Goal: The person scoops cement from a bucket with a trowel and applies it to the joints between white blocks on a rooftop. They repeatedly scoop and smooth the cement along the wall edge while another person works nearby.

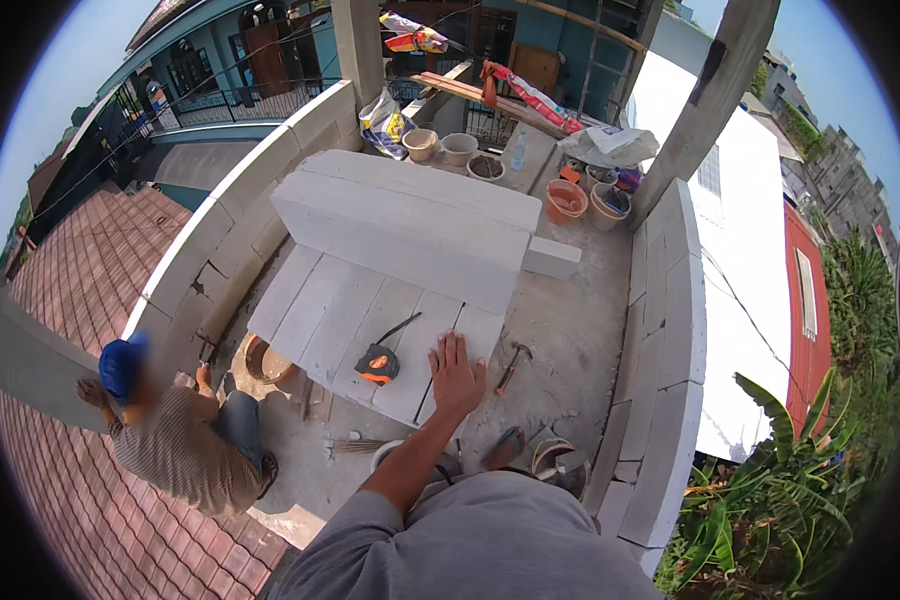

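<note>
My left hand (455, 375) lies flat, palm down and fingers stretched out, on the near right end of a stack of white lightweight concrete blocks (345, 300). Nothing is in its grip. Left of it on the blocks rests a black and orange tape measure (378, 365) with a black strap. Behind, a taller row of the same blocks (400, 225) stands on the stack. A claw hammer (513, 368) with an orange and dark handle lies on the concrete floor, right of my hand. My right hand is out of view.
A person in a blue cap (185, 440) crouches at the left, by the low block wall (195, 260). Another block wall (660, 350) curves along the right. Several buckets (567, 200) and sacks line the far side. A bucket (552, 455) stands near my feet.
</note>
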